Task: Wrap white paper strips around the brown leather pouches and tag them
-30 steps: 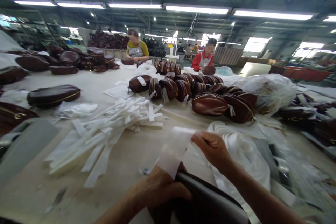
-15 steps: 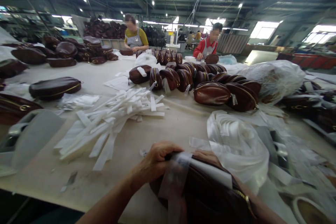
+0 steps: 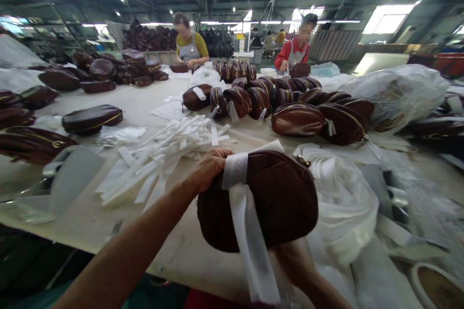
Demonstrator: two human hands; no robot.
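Observation:
A dark brown leather bag (image 3: 282, 198) is held up above the table's near edge, its flat face turned to me. My left hand (image 3: 212, 166) pinches its upper left edge beside a translucent strip (image 3: 250, 236), which folds over the top and dangles down the front. At the top right a gold zipper pull (image 3: 303, 161) shows. A white strip (image 3: 271, 146) pokes up behind the upper edge. My right hand (image 3: 288, 253) is under the bag; its fingers are hidden behind the leather, and it seems to support the bag from below.
A heap of white strips (image 3: 170, 149) lies beyond my left hand. Rolled translucent sheeting (image 3: 340, 203) and a tape dispenser (image 3: 393, 198) are to the right; another dispenser (image 3: 68, 178) stands left. Rows of brown bags (image 3: 299, 119) fill the middle. Two people work across the table.
The bag has been lifted and tipped so its flat face, rather than its zipped top, points at me. My right hand has moved from its far side to underneath. The view has shifted slightly.

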